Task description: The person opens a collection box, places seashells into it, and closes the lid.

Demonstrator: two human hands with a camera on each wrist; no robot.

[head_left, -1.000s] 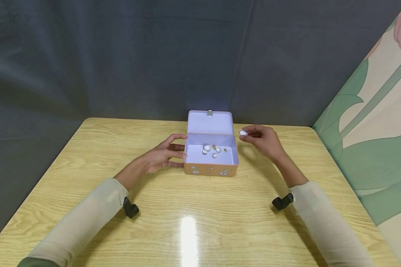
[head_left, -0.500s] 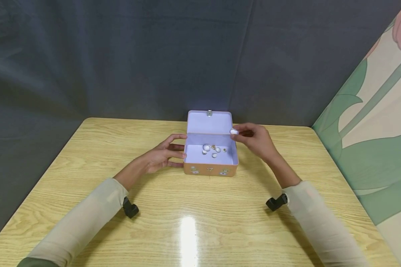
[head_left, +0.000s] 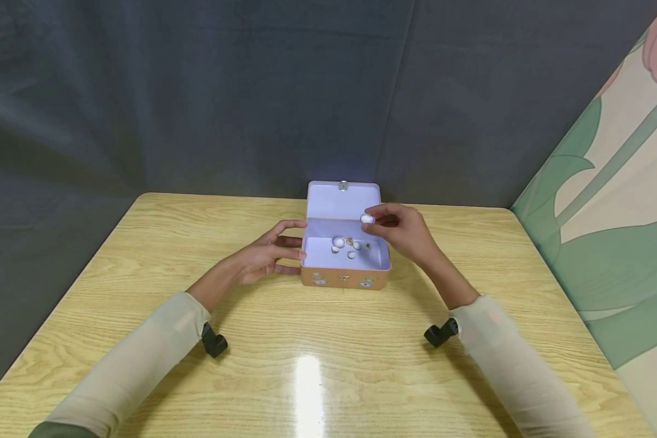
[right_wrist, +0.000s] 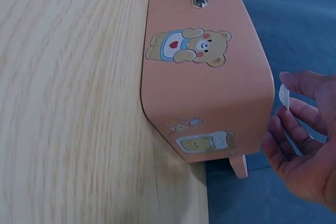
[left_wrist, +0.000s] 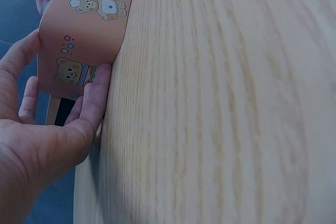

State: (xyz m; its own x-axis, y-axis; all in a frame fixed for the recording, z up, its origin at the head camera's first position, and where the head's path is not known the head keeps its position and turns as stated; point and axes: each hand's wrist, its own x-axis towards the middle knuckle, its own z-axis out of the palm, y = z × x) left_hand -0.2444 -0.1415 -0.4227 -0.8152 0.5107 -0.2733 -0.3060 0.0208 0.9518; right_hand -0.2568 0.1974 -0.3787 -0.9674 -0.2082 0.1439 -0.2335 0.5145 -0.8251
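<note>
An orange tin box [head_left: 328, 278] with bear pictures stands on the table, its lavender-lined lid [head_left: 344, 204] raised at the back. Inside lie several small shells [head_left: 338, 242], white and brownish. My left hand [head_left: 258, 258] rests against the box's left end with fingers extended; in the left wrist view, fingertips touch the tin beside a bear picture [left_wrist: 69, 72]. Over the right rear part of the box, my right hand [head_left: 402, 230] pinches a white shell [head_left: 367, 219] between thumb and fingertips. Edge-on in the right wrist view, that shell [right_wrist: 284, 97] looks thin and curved.
The wooden table [head_left: 241, 353] reaches out on every side of the box. A dark curtain [head_left: 252, 103] hangs behind its back edge, and a flower-patterned panel [head_left: 624, 243] stands at the right. Each sleeve carries a small black camera [head_left: 440, 333].
My right hand has carried the white shell leftward, from beside the box's right edge to above its interior. The left hand and the box have stayed in place.
</note>
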